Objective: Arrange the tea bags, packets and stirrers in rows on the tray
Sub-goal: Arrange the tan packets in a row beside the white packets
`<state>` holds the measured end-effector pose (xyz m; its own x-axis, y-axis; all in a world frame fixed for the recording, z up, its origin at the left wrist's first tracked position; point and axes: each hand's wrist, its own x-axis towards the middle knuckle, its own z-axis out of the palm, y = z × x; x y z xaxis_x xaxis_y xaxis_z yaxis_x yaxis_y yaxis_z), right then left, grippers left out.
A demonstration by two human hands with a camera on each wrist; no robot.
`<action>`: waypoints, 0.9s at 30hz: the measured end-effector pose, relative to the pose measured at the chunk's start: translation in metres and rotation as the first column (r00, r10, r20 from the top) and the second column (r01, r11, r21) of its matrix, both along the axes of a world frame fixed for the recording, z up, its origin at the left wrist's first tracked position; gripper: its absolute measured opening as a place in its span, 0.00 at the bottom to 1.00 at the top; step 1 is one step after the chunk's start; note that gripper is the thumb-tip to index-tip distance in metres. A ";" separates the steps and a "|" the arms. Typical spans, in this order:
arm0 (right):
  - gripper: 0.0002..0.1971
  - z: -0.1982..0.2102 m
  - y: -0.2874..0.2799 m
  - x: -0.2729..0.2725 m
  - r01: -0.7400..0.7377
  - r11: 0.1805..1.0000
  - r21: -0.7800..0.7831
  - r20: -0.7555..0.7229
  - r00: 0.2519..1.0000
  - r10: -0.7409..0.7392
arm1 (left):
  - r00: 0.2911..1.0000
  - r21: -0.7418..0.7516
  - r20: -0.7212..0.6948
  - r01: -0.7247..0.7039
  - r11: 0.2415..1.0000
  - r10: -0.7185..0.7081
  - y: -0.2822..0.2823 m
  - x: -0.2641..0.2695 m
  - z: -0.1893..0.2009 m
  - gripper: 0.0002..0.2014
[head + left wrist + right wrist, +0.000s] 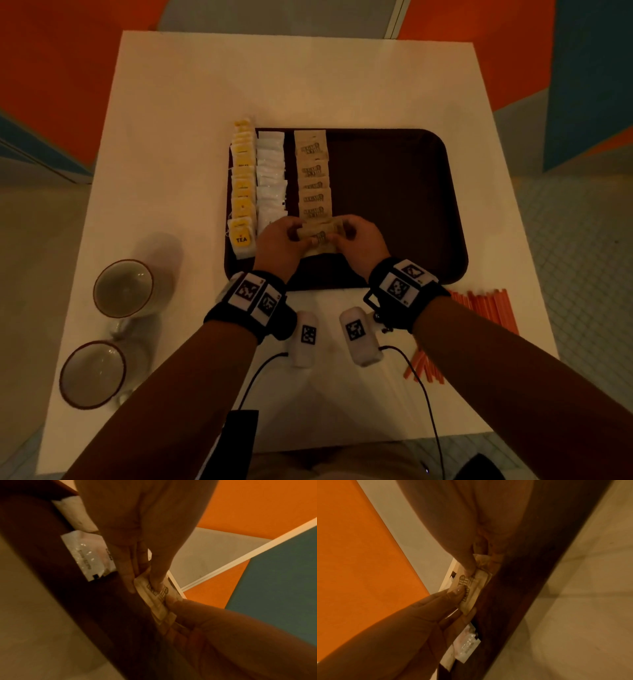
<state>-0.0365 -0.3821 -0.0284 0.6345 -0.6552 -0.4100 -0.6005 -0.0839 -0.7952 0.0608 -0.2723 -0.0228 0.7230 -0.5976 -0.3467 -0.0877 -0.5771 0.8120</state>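
A dark brown tray (394,192) holds three rows on its left side: yellow tea bags (242,185), white packets (270,171) and brown sugar packets (312,171). At the near end of the brown row, my left hand (291,240) and right hand (356,236) pinch a small stack of brown packets (320,233) from either side, just over the tray. The left wrist view shows my left fingers (130,582) and thumb on the stack (154,599). From the right wrist, my right thumb (469,566) presses the printed packet (471,588). Orange stirrers (486,308) lie on the table to the right.
Two empty cups (123,287) (92,373) stand at the table's left front. The tray's right half (404,164) is bare. A white packet (89,555) lies just left of my left hand. Cables and two tagged white blocks (359,335) sit by the front edge.
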 end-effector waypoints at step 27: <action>0.05 -0.002 0.000 -0.022 -0.058 0.998 -0.016 -0.149 0.987 0.055 | 0.834 0.284 0.257 0.418 0.863 -0.489 -0.010 -0.002 0.010 0.19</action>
<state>-0.0585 -0.3820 -0.0302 0.6037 -0.6291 -0.4896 -0.7055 -0.1357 -0.6956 0.0592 -0.2820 -0.0129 0.4778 -0.8242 -0.3040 -0.6074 -0.5600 0.5634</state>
